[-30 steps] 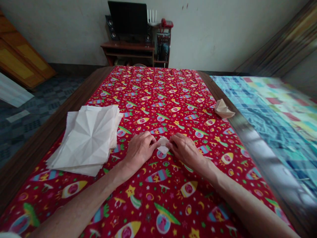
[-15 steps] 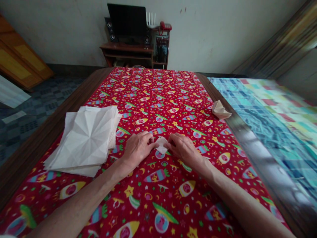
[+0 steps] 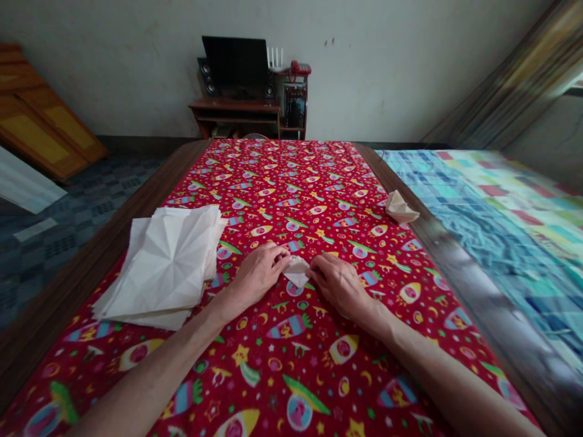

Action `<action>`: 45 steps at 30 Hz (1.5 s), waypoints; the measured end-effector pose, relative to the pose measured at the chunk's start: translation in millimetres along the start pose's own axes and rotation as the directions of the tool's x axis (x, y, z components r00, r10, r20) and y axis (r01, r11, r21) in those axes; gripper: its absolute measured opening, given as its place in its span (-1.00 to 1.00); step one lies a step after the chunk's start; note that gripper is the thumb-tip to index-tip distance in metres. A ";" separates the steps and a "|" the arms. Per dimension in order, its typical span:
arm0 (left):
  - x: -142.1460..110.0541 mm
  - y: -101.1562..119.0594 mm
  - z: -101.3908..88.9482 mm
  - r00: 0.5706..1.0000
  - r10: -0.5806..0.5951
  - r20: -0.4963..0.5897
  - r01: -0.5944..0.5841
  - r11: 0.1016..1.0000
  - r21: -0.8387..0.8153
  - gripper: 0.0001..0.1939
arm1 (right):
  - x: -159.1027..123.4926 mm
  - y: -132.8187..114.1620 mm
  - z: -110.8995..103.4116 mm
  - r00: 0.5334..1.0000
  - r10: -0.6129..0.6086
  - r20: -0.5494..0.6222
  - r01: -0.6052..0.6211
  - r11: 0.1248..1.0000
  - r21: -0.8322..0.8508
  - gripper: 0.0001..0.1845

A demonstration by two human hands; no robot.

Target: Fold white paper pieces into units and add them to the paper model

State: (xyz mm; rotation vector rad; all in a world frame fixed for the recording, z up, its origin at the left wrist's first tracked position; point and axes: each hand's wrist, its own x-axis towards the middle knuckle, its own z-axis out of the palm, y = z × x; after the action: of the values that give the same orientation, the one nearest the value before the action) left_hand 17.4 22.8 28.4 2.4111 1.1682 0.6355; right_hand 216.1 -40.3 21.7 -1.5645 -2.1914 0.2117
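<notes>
A small folded piece of white paper (image 3: 297, 272) lies on the red patterned cloth between my two hands. My left hand (image 3: 262, 267) pinches its left corner, fingers curled and thumb against the paper. On the opposite corner, the fingers of my right hand (image 3: 336, 279) are closed in the same way. Some of the paper's edges are hidden under my fingertips. To the left rests a stack of creased white paper sheets (image 3: 170, 258), the top one marked with folds radiating from its centre. A folded paper shape (image 3: 401, 207) sits near the cloth's right edge.
The red cloth (image 3: 291, 340) covers a dark wooden table (image 3: 150, 182). Beyond it stand a desk (image 3: 237, 109) with a monitor (image 3: 235, 67), speakers and a red telephone (image 3: 300, 68). A bed (image 3: 478, 224) adjoins the right side; a wooden cabinet (image 3: 40, 121) is at left.
The view has tilted up slightly, so everything sits a little lower. Both hands stay on the small folded paper, its shape looking a bit wider and flatter at the top.
</notes>
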 end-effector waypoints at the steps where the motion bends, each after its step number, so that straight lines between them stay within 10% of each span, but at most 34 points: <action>1: 2.7 2.1 1.6 1.000 0.008 0.004 -0.008 1.000 -0.002 -0.79 | -1.3 0.2 -0.2 1.000 -0.006 -0.011 0.006 1.000 0.009 -0.80; 19: 6.6 19.5 0.8 0.999 0.008 -0.050 -0.023 0.952 -0.306 -0.96 | 12.7 3.6 1.4 0.987 0.119 -0.112 -0.041 0.847 0.531 -0.87; 29: 5.1 20.4 -13.9 0.991 0.006 -0.132 -0.057 0.921 -0.386 -0.90 | 10.7 -3.3 -5.1 0.962 0.047 -0.270 0.118 0.818 0.563 -0.85; 45: 2.7 -14.3 -5.6 0.965 -0.002 -0.263 -0.050 0.980 -0.193 -0.91 | 7.7 18.8 -6.7 0.933 0.235 -0.273 -0.120 0.918 0.379 -0.86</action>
State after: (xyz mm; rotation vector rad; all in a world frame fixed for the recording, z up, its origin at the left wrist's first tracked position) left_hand 6.8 34.0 26.1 2.2239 1.1156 1.0541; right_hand 233.1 -27.4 22.7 -1.4748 -1.6567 0.3683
